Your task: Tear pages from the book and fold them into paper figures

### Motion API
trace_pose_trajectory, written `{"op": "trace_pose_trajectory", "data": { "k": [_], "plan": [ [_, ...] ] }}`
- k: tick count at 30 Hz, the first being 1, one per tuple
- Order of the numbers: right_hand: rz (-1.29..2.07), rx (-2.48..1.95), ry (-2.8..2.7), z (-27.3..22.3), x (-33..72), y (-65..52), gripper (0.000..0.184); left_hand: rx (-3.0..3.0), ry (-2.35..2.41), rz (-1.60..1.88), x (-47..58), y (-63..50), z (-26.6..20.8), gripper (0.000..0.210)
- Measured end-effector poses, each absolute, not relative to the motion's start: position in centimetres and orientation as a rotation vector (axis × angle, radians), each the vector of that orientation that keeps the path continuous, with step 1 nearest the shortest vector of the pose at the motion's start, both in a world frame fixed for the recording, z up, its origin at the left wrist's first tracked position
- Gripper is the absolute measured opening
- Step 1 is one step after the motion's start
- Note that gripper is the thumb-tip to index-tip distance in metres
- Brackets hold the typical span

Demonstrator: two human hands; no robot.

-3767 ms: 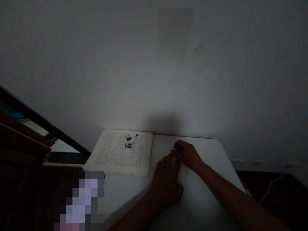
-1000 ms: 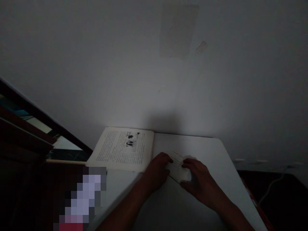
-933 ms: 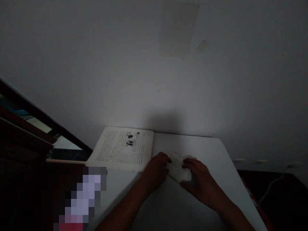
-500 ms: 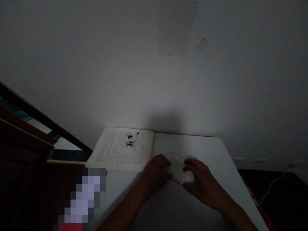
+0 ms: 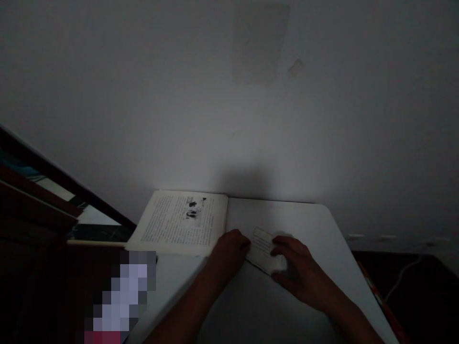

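While a small printed paper [image 5: 263, 253] lies on the white desk [image 5: 294, 215], in from the far edge and roughly midway between the left and right edges, the two hands stand apart on either side of it: the left hand [image 5: 234, 251] curls at its left edge, though whether the fingers pinch it cannot be told, and the right hand [image 5: 297, 267] spreads thumb and fingers about its right end. At the desk's far left corner lies a book [image 5: 161, 220], printed page up, beside the wall [image 5: 172, 119] along the far edge.
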State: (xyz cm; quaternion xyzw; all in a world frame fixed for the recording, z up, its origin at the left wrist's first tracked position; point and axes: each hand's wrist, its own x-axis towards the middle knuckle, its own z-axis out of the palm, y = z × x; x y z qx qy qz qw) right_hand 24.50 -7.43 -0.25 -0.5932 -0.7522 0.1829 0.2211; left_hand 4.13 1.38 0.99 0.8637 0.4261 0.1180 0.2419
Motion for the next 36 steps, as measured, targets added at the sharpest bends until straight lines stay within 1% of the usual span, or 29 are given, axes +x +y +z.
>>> {"op": "trace_pose_trajectory", "data": {
  "k": [10, 18, 36],
  "plan": [
    [0.510, -1.637, -2.097, 0.1, 24.4, -7.4, 0.031, 2.376, 1.266, 0.410, 5.0, 1.7, 0.2, 0.021],
    [0.498, -1.620, -2.087, 0.0, 24.4, -7.3, 0.031, 2.379, 1.412, 0.266, 6.8, 2.9, 1.0, 0.023],
    [0.501, -1.637, -2.095, 0.1, 24.4, -7.3, 0.032, 2.344, 1.417, 0.319, 8.6, 5.5, 0.6, 0.020]
  ]
}}
